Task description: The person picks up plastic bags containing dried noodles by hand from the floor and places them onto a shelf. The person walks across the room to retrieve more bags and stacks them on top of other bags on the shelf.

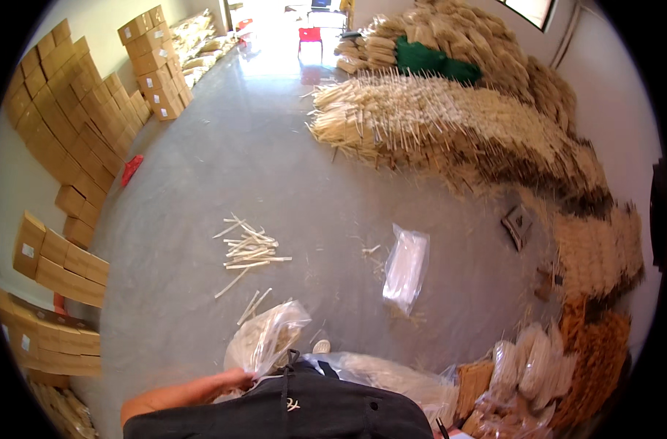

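Observation:
My left hand (237, 378) reaches in from the lower left, its fingers closed on the edge of a clear plastic bag (269, 338) in front of my body. Pale stick-like pieces seem to show through the film, though glare blurs them. My right hand is out of sight. Just beyond the bag, a few pale sticks (253, 306) lie on the floor, with a loose heap of cut sticks (250, 247) farther off. A larger clear bag of pale bundles (399, 377) lies at my right side. A slim dark pen-like thing (442, 428) shows at the lower edge.
A stack of clear plastic bags (406, 269) lies on the grey floor. Cardboard boxes (77, 110) line the left wall. Long piles of pale sticks (450, 132) fill the right, with bagged bundles (527, 362) near me. A red chair (310, 36) stands far back.

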Tool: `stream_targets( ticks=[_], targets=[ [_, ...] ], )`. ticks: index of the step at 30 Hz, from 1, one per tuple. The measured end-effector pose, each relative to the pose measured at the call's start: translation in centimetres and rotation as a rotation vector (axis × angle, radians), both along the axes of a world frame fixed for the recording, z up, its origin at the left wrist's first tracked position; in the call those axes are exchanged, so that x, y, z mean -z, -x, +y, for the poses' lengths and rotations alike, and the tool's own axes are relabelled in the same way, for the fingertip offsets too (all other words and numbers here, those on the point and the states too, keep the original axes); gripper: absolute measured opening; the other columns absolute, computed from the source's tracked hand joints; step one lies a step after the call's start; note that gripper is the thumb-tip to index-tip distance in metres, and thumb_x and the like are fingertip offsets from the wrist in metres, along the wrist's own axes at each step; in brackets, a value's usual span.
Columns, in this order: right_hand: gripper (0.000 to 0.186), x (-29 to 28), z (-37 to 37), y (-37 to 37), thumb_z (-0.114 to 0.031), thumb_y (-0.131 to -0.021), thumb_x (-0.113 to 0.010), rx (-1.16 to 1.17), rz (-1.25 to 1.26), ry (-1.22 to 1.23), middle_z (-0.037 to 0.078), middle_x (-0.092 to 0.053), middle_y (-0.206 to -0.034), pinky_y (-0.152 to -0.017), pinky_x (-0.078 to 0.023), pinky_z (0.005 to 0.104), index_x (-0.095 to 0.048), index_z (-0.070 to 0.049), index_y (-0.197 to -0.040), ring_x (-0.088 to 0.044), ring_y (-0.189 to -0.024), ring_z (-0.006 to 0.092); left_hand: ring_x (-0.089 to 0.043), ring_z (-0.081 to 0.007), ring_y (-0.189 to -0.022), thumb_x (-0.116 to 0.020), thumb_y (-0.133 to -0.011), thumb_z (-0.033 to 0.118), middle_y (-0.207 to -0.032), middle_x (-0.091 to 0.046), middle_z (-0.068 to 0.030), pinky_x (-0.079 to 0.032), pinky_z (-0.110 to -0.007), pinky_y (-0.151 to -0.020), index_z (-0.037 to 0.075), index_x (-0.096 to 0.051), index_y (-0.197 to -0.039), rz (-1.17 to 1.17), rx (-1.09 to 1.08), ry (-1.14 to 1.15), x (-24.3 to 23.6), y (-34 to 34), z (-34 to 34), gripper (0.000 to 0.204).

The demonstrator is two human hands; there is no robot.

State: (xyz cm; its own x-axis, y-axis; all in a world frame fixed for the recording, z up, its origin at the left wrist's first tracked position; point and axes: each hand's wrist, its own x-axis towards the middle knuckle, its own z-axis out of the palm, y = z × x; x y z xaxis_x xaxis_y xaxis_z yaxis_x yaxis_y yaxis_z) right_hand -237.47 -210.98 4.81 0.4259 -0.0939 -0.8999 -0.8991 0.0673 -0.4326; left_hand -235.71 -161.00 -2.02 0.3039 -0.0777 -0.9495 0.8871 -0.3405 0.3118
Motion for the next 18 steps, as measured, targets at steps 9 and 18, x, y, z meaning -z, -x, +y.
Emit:
stream_targets(
  ticks=[9,18],
  targets=[
    [0.028,-1.8,3.4,-20.0,-0.028,-0.085,-0.046,-0.252,-0.093,0.052,-0.002,-0.053,-0.065,-0.056,-0.037,0.0211,-0.061,-0.004,-0.087,-0.048,-0.060,0.0079,-0.042,-0.0124,-0.050,-0.046,-0.083,0.038,-0.064,-0.051,0.0006,-0.031,-0.027,-0.048,0.008,-0.059,-0.080,0.232,-0.261,0.004,2.5,-5.9,0.4,0.033],
    [0.031,0.3,7.7,-47.0,-0.029,-0.086,-0.045,-0.682,-0.372,0.108,-0.003,-0.054,-0.067,-0.059,-0.036,0.0204,-0.061,-0.002,-0.086,-0.046,-0.063,0.0066,-0.037,-0.0097,-0.047,-0.043,-0.084,0.031,-0.059,-0.045,0.0020,-0.029,-0.024,-0.044,0.006,-0.055,-0.080,0.189,-0.711,0.145,1.3,-20.3,3.5,0.028]
  ],
)
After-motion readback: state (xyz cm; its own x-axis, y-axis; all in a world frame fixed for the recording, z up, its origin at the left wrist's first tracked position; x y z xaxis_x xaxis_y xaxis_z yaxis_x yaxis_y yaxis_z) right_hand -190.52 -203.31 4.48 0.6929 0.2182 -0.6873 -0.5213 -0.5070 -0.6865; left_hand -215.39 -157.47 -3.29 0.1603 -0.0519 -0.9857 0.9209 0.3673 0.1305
